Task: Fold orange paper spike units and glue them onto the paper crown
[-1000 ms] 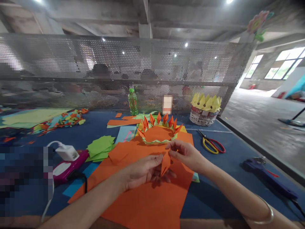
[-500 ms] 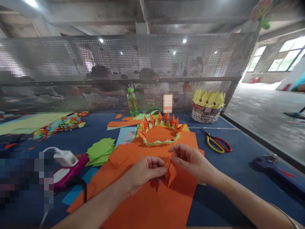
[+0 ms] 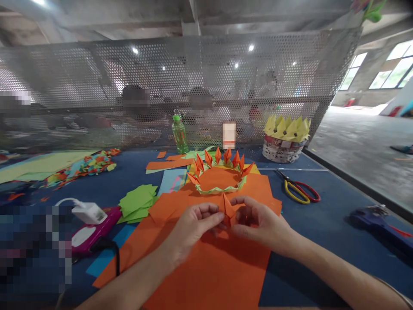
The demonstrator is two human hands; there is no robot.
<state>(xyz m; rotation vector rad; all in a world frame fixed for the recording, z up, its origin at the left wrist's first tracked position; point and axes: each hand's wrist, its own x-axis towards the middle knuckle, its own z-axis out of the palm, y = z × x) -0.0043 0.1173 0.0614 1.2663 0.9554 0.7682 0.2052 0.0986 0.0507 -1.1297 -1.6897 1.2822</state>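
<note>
Orange, the spike (image 3: 227, 210) your left fingers (image 3: 213, 221) pinch is likely light, crushable, best held edgewise; whether right fingers (image 3: 244, 201) grip is unclear.

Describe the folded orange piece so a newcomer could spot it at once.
On the blue table, find the large orange sheet. Over it, nearer than the paper ring, the folded piece points up between the left hand and the right hand. Unlike the similar orange points, it is off the ring, pinched by the left hand.
</note>
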